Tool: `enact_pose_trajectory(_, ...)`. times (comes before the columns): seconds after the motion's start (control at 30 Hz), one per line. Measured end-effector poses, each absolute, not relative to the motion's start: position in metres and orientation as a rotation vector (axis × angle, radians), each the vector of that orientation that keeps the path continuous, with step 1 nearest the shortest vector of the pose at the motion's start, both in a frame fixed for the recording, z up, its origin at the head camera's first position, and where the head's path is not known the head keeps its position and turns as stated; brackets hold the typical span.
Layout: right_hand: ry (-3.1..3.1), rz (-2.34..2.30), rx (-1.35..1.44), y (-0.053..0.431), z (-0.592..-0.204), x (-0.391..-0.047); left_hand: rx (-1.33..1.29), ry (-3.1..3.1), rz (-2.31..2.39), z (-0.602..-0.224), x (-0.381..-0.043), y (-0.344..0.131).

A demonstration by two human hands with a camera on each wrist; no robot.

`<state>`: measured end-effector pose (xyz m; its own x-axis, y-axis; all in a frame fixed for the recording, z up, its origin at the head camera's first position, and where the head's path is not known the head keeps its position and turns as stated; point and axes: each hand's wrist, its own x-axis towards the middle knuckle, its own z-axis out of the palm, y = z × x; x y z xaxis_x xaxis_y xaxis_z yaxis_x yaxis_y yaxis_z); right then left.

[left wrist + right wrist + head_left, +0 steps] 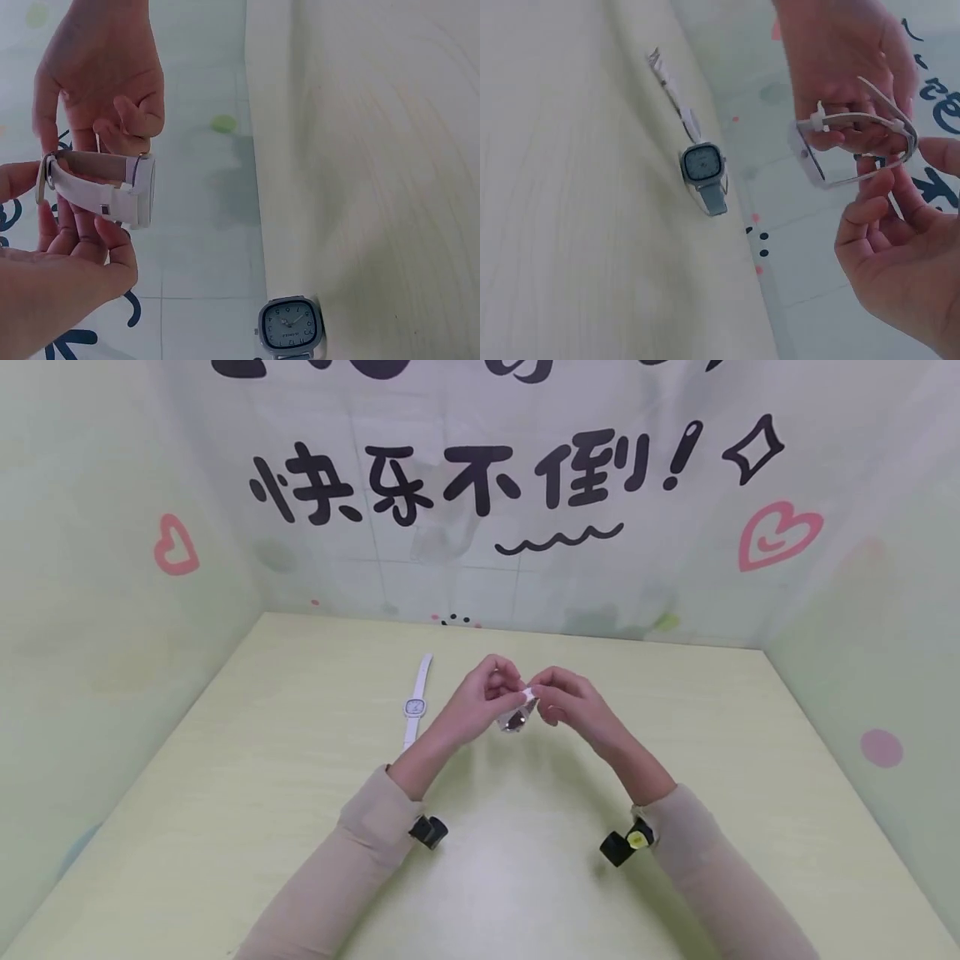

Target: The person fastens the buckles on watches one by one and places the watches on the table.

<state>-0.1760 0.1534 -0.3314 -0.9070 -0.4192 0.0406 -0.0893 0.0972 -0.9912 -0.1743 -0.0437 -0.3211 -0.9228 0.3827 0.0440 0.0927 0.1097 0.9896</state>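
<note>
There are two watches, two hands, two sleeves, two black wrist devices, one bench, two pink hearts, one four-pointed star, one exclamation mark, one wavy line and, in the lower row of lettering on the wall, four whole characters.

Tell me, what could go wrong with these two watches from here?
The held watch might slip and drop: the hands have it by its strap, raised above the table. The other watch could perhaps get nudged, since it lies close beside the left forearm in the head view.
</note>
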Motion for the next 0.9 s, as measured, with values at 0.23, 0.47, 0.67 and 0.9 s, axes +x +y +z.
enact_pose_trajectory(0.23, 1.637, -2.043, -0.432, 0.153, -0.33, -0.176, 0.528, 2.044, 1.877, -0.326, -0.177, -0.058)
enact_pose_trajectory(0.47, 1.633, -2.099, -0.348, 0.147, -0.33, -0.174, 0.616, 2.106, 1.888, -0.327, -0.179, -0.063)
enact_pose_trajectory(0.67, 2.077, -2.12, -0.451, 0.138, -0.327, -0.174, 0.531, 2.146, 1.876, -0.328, -0.179, -0.065)
enact_pose_trajectory(0.9, 2.56, -2.006, -0.842, 0.128, -0.32, -0.174, 0.523, 2.202, 1.859, -0.329, -0.184, -0.066)
